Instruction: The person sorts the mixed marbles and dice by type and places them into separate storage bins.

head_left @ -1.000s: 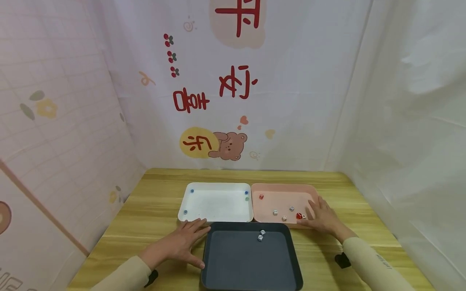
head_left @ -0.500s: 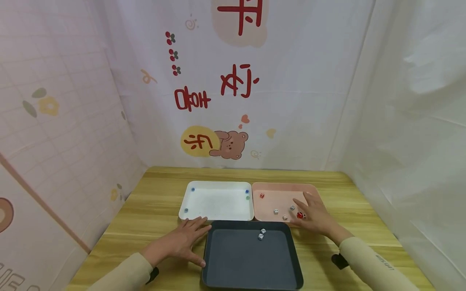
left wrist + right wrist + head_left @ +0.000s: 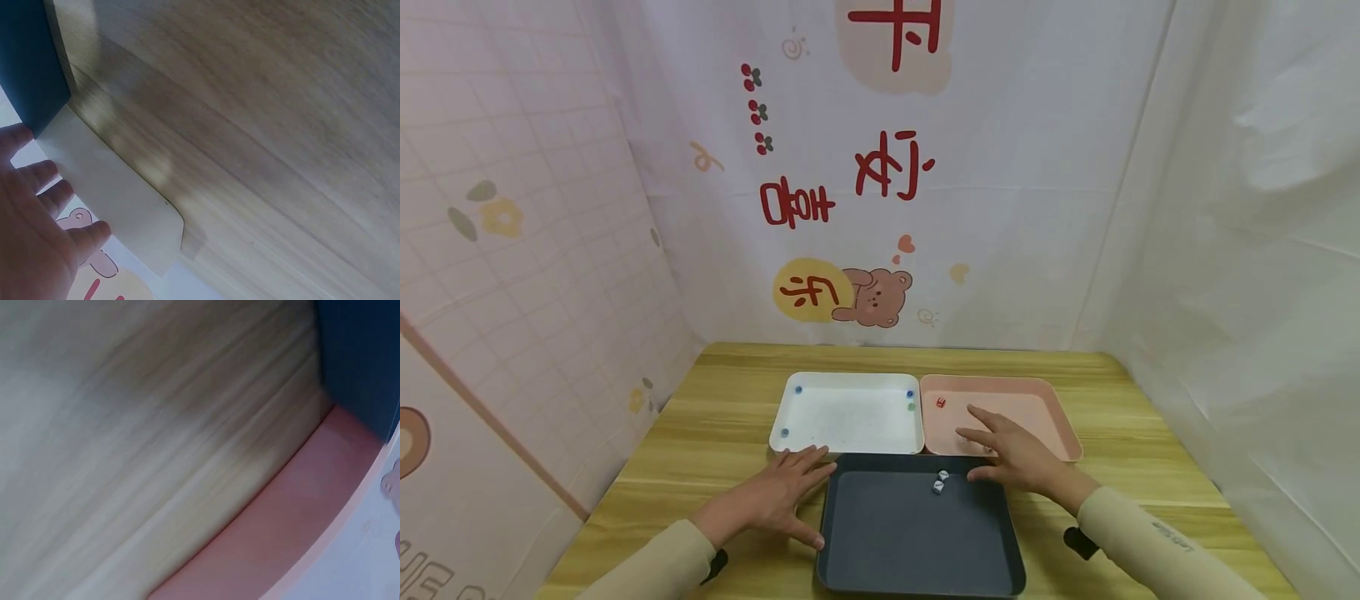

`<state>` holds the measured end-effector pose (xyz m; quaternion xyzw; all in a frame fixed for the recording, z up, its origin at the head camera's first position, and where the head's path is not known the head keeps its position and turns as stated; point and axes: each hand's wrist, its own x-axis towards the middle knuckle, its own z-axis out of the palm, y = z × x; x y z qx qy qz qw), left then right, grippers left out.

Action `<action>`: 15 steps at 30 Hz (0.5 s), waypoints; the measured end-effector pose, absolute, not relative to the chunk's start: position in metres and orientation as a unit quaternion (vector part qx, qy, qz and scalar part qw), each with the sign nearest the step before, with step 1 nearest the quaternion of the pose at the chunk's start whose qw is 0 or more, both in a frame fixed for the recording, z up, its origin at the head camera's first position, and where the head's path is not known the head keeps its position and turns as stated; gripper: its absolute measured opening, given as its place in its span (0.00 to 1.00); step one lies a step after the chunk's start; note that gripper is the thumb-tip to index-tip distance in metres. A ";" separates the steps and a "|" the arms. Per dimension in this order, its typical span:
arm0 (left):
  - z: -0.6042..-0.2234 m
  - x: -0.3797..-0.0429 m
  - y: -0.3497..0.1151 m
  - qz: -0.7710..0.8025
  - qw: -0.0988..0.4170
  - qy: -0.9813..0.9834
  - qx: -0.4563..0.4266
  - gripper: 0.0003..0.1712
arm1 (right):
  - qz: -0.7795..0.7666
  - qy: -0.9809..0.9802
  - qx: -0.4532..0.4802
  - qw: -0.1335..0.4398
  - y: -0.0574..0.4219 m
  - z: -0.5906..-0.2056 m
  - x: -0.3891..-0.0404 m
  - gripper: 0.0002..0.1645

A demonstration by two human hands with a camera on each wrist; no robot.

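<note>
In the head view my left hand [image 3: 771, 500] has its fingers spread, beside the left rim of the dark tray [image 3: 917, 533] and close to the white tray [image 3: 850, 412]. The left wrist view shows the same fingers in front of the white tray's wall [image 3: 112, 181]. My right hand [image 3: 1022, 454], fingers extended and apart, hovers over the front of the pink tray [image 3: 1052, 400], its thumb above the dark tray's far right corner. It holds nothing that I can see. Two white dice [image 3: 938, 487] lie in the dark tray. A red die [image 3: 941, 402] lies in the pink one; other dice there are largely hidden by the hand.
Small blue beads [image 3: 785, 432] and a greenish one [image 3: 912, 407] lie near the white tray's edges. All three trays stand close together on a wood-grain table [image 3: 685, 433]. Printed cloth [image 3: 1015, 208] hangs behind and at both sides.
My right hand has moved left across the pink tray, from its right end toward the dark tray, now covering dice that showed before. My left hand has stayed in place.
</note>
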<state>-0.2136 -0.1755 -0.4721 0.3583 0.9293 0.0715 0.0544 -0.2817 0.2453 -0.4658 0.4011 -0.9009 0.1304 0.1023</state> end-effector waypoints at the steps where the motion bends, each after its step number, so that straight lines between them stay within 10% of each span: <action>1: -0.472 -0.214 -0.175 0.073 0.054 0.929 0.359 0.62 | 0.128 -0.896 0.414 0.101 0.242 -0.465 -0.281 0.41; 15: -0.466 -0.214 -0.175 0.075 0.081 0.928 0.356 0.62 | 0.100 -0.850 0.510 0.087 0.211 -0.477 -0.277 0.26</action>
